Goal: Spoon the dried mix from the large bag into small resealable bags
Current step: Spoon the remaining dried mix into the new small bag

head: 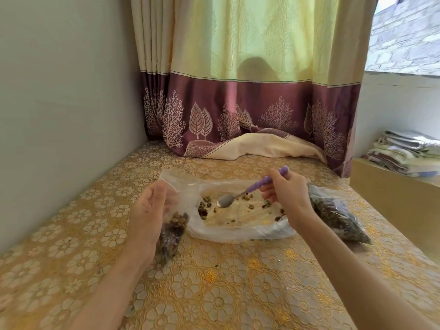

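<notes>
The right hand (287, 191) is closed around the purple handle of a spoon (247, 190), fingers curled and the handle end poking out above the knuckles; the metal bowl of the spoon points left and down, hovering just over the flattened large bag (238, 231), and it looks empty, though glare on the metal makes that hard to be sure of. The left hand (148, 210) grips a small resealable bag (172, 231) from its left side, thumb toward the camera and fingers behind the clear plastic; the bag stands roughly upright on the table, its lower half filled with dark and tan dried mix, its open top rising past the fingertips.

The large bag lies open and nearly flat between the two hands; only scattered bits of dried mix (204, 209) remain in it, thickest at its left edge near the small bag, with a few crumbs spread toward the right wrist. Just beyond the right forearm a second small bag (338, 216) lies on its side, full of dark mix.

All of this sits on a table covered in a gold floral cloth (214, 294); at the far edge a cream and maroon curtain (238, 103) pools on the surface; a grey wall runs along the left; folded fabrics (404, 153) are stacked on a ledge at the right.
</notes>
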Tool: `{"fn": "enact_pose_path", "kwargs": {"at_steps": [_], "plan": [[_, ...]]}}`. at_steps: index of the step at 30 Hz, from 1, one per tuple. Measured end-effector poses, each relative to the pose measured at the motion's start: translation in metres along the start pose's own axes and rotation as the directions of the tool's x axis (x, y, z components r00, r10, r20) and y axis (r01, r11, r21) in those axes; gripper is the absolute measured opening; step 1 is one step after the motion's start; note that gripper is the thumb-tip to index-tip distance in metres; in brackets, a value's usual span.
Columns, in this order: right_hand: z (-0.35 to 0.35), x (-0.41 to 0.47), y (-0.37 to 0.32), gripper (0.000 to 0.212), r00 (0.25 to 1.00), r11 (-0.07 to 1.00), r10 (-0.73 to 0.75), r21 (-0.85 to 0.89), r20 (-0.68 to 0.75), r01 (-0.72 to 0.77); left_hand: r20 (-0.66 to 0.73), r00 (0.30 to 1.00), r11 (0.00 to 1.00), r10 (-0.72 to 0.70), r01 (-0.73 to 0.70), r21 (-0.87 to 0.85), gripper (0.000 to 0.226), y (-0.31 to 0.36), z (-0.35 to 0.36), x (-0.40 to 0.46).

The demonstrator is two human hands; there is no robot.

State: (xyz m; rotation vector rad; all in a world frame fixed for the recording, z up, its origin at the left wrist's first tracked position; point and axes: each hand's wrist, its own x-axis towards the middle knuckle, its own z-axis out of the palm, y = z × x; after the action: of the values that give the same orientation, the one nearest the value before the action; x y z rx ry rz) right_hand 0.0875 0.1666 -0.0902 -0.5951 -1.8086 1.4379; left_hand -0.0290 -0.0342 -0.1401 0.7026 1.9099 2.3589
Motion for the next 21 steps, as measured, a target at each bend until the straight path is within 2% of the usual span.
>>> {"fn": "enact_pose_path", "kwargs": {"at_steps": [4,8,12,14,18,21], "plan": [[0.005,0.001,0.018,0.038,0.999,0.996,0.048,-0.079,0.026,-0.046,-0.019,1.0,1.0,0.016,-0.016,0.002,0.042,-0.002,-0.001,0.002],[0.019,-0.002,0.027,0.038,0.995,0.997,0.075,-0.009,0.068,-0.074,-0.002,1.0,0.999,0.031,-0.031,0.016,0.038,-0.004,-0.001,0.001],[0.035,-0.002,0.039,0.056,0.995,0.994,0.084,0.06,0.051,-0.087,-0.023,1.0,1.0,0.005,-0.005,-0.002,0.038,-0.005,-0.001,0.002],[0.041,0.0,0.046,0.058,0.994,0.991,0.108,0.082,0.017,-0.109,-0.019,1.0,1.0,-0.016,0.015,-0.023,0.037,-0.004,0.0,0.001],[0.048,-0.001,0.058,0.05,0.988,0.98,0.149,0.141,-0.037,-0.143,0.016,0.999,0.999,-0.032,0.032,-0.038,0.036,-0.001,0.002,-0.002],[0.049,-0.004,0.064,0.041,0.994,0.978,0.105,0.185,-0.021,-0.099,0.01,0.999,0.998,-0.048,0.048,-0.051,0.035,-0.001,0.001,-0.001]]}}
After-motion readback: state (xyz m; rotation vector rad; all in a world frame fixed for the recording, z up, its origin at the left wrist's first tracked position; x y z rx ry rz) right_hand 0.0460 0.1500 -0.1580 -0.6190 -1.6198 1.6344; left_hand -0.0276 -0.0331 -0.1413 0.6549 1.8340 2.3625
